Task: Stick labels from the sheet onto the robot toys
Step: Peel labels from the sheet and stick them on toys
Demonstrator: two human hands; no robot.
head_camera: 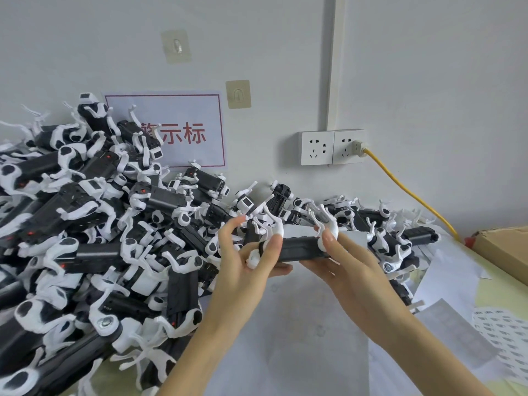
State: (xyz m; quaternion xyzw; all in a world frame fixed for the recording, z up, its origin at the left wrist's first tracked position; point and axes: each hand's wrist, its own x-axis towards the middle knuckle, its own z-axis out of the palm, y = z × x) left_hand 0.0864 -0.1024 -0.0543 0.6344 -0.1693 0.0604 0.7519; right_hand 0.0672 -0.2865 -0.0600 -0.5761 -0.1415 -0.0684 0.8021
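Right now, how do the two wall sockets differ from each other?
The right socket has a white plug in it, from which a yellow cable runs down to the right; the left socket has nothing plugged in, so all its holes show. The right socket sits directly under the white wall conduit; the left one is beside it. Both are white, square, alike, and mounted touching.

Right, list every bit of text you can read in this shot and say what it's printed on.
"示标" in red, on the red-bordered paper sign taped to the wall; a character before these is half hidden by a robot toy.
Label sheet at the right edge: rows of small dark marks, too small to read.
Robot toy held in both hands: no legible text.
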